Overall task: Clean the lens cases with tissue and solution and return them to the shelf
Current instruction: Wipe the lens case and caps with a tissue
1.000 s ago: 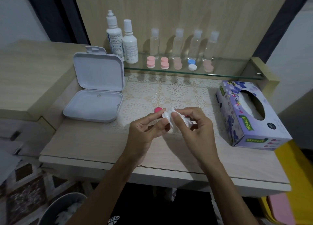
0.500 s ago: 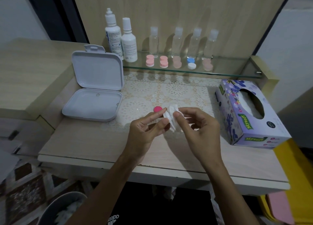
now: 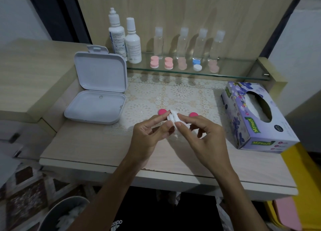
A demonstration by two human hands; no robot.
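The lens case [image 3: 171,118], a small white plastic piece, sits above the middle of the table between both hands, mostly wrapped in soft crumpled white tissue [image 3: 175,122]. The left hand [image 3: 149,135] pinches the case between curled thumb and fingertips; the right hand [image 3: 202,137] pinches the tissue against it with thumb and forefinger, its other fingers loosely bent. Two round, glossy magenta caps lie on the lace mat [image 3: 173,95] just beyond the fingers, one [image 3: 162,112] to the left and one [image 3: 193,114] to the right, partly hidden.

The mat is cream, with a perforated floral pattern, laid on a pale wood-grain table [image 3: 83,149]. At the left stands an open white rectangular plastic box [image 3: 97,95] with rounded corners, its hinged lid upright. At the right is a cardboard tissue box [image 3: 255,116], lilac with printed flowers and an oval opening.

Behind, a clear glass shelf [image 3: 234,74] carries two opaque white solution bottles [image 3: 125,39], four slim transparent bottles [image 3: 191,43], and a row of round lens cases [image 3: 184,65]: matte pink pairs and one blue-and-white pair.
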